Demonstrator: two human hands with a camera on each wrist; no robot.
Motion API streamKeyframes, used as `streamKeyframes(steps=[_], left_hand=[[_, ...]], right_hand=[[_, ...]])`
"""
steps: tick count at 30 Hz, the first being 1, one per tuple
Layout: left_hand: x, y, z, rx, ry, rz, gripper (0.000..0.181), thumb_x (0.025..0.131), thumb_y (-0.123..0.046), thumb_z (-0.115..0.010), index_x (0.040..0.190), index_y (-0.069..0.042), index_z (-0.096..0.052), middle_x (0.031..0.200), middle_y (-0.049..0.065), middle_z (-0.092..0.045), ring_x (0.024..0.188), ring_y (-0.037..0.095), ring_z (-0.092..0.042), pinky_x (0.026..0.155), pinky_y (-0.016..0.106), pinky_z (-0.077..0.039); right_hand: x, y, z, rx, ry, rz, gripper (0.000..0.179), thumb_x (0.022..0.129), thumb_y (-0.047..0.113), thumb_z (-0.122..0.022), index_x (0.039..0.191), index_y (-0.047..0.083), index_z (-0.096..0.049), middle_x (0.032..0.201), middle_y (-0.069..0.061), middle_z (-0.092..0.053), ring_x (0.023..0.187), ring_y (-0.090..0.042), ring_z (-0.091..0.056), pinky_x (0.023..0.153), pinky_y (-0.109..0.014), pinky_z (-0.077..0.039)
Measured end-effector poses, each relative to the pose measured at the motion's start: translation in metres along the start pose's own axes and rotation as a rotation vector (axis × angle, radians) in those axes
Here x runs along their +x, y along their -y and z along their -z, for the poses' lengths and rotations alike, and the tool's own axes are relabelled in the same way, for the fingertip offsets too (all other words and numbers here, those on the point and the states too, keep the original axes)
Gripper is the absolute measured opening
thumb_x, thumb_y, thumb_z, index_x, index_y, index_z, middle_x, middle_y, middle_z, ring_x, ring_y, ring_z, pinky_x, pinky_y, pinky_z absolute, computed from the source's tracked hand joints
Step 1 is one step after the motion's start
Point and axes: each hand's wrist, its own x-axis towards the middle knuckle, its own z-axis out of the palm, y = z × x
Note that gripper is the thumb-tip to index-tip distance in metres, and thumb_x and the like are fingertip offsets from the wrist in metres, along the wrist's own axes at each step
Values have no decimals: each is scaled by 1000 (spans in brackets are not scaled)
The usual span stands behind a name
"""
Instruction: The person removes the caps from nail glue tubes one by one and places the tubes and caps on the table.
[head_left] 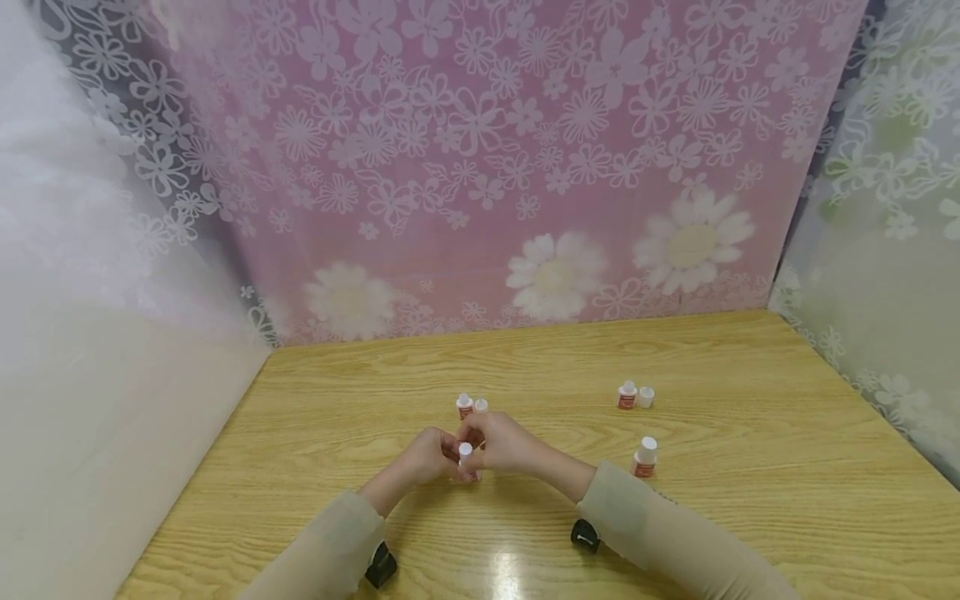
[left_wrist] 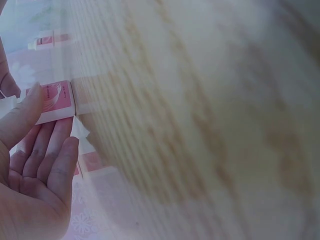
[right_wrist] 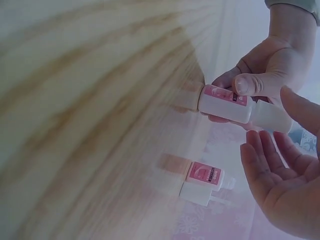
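At the middle of the table, my left hand (head_left: 433, 454) holds a small white plastic bottle (right_wrist: 225, 104) with a pinkish-red label upright, thumb across the label and fingers behind. A white cap (right_wrist: 271, 117) sits on its top. My right hand (right_wrist: 285, 175) is around this cap, with thumb on one side and loosely bent fingers on the other; space shows between them and the cap. Just behind the hands stands a similar uncapped bottle (head_left: 465, 406), its white cap (head_left: 481, 405) beside it. The left wrist view shows the held bottle's label (left_wrist: 56, 96) facing the camera.
Toward the back right stand another uncapped bottle (head_left: 627, 395) and its loose cap (head_left: 647, 397). Nearer, beyond the right forearm, is a capped bottle (head_left: 644, 457). Flowered pink and white sheets (head_left: 465, 167) hang around the wood-grain table (head_left: 337, 383). Black wrist devices (head_left: 585, 536) hang below the sleeves.
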Motion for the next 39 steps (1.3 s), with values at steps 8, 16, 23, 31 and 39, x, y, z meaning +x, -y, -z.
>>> streamKeyframes(steps=[8, 16, 23, 31, 39], left_hand=[[0, 1, 0, -1, 4, -15, 13, 64, 5, -74, 74, 7, -66, 69, 10, -65, 62, 7, -56, 57, 24, -44], [1, 1, -1, -11, 2, 3, 14, 65, -1, -76, 75, 4, -67, 69, 7, -66, 61, 7, -54, 57, 24, -44], [2, 1, 0, -17, 9, -7, 16, 65, -1, -76, 78, 4, -68, 72, 9, -66, 66, 8, -57, 60, 25, -45], [1, 2, -2, -21, -8, -20, 15, 65, 5, -74, 77, 8, -66, 72, 13, -66, 63, 7, -55, 59, 24, -44], [0, 3, -1, -12, 7, -64, 13, 65, 5, -73, 76, 7, -66, 72, 13, -66, 65, 8, -58, 59, 24, -45]], right_hand=[[-2, -2, -1, -76, -35, 3, 23, 71, 8, -74, 77, 6, -52, 70, 5, -55, 64, -5, -53, 57, -20, -44], [-2, 1, 1, -12, 2, 11, 15, 73, 0, -70, 78, 2, -56, 70, 3, -59, 68, -7, -56, 62, -21, -46], [1, 1, 3, -23, 25, 24, 13, 75, -6, -64, 84, 1, -60, 80, -2, -62, 79, -16, -58, 67, -21, -46], [1, -1, 3, -56, 33, 22, 16, 74, -5, -64, 87, 4, -62, 79, 3, -60, 78, -10, -56, 68, -23, -45], [0, -1, -1, -92, -32, -3, 24, 67, 8, -75, 78, 9, -54, 68, 7, -55, 65, -5, -51, 58, -21, -43]])
